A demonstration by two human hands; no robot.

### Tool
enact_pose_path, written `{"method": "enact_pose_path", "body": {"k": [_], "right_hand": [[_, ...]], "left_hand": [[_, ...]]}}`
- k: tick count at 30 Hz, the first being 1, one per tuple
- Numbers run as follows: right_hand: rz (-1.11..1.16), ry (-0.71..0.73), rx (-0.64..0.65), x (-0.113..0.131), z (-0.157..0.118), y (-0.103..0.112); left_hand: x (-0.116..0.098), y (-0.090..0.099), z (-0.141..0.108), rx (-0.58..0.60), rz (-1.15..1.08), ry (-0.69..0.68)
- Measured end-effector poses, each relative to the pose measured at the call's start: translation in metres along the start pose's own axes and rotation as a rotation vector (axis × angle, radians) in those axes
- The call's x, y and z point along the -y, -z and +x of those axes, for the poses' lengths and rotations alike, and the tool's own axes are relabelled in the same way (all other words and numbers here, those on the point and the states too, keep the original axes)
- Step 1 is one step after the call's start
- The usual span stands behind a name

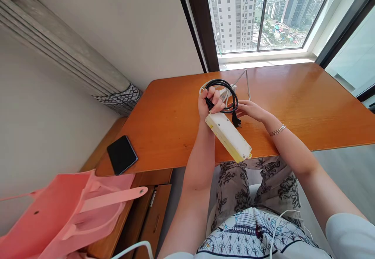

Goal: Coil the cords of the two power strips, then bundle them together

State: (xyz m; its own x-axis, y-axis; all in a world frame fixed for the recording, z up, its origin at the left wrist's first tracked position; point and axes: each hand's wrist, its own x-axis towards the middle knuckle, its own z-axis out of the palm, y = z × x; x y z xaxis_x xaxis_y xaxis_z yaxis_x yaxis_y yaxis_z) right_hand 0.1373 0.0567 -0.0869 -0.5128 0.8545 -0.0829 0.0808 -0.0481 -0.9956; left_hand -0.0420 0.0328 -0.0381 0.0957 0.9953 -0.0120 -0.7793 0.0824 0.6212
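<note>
My left hand (211, 100) is closed around a coil of black power cord (222, 82) above the desk. Just below its fingers is a white power strip (228, 134) with yellowed edges, tilted down towards my lap. From the coil hangs a black plug (235, 119). My right hand (249, 109) is beside the coil on its right, fingers stretched out towards it; the fingertips are partly hidden behind the cord. Behind the coil is a white plug or adapter (233, 90), mostly covered, with a thin white cable (247, 81) looping up from it.
A wooden desk (307, 106) spans the view in front of the window (263, 16). At its left edge lies a dark-screened phone or tablet (122, 154). A pink bag (70, 212) stands at lower left by wooden drawers (155, 216). A grey curtain (67, 48) hangs at left.
</note>
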Motion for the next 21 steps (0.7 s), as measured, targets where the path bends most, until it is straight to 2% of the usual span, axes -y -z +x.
{"method": "enact_pose_path", "body": {"k": [4, 10, 15, 18, 21], "right_hand": [[0.144, -0.031, -0.019, -0.002, 0.002, -0.003], [0.194, -0.07, 0.066, 0.002, -0.002, 0.001], [0.217, 0.029, -0.011, 0.005, -0.002, 0.007], [0.235, 0.082, -0.042, 0.004, 0.0, 0.004], [0.288, 0.073, -0.071, 0.005, -0.001, -0.003]], "left_hand": [[0.001, -0.005, -0.001, 0.0, 0.004, 0.043], [0.004, -0.004, 0.002, 0.005, -0.014, 0.045], [0.003, -0.005, 0.002, -0.062, 0.036, 0.034], [0.004, -0.006, 0.002, -0.083, 0.063, 0.038], [0.005, -0.006, 0.002, -0.063, 0.042, 0.011]]}}
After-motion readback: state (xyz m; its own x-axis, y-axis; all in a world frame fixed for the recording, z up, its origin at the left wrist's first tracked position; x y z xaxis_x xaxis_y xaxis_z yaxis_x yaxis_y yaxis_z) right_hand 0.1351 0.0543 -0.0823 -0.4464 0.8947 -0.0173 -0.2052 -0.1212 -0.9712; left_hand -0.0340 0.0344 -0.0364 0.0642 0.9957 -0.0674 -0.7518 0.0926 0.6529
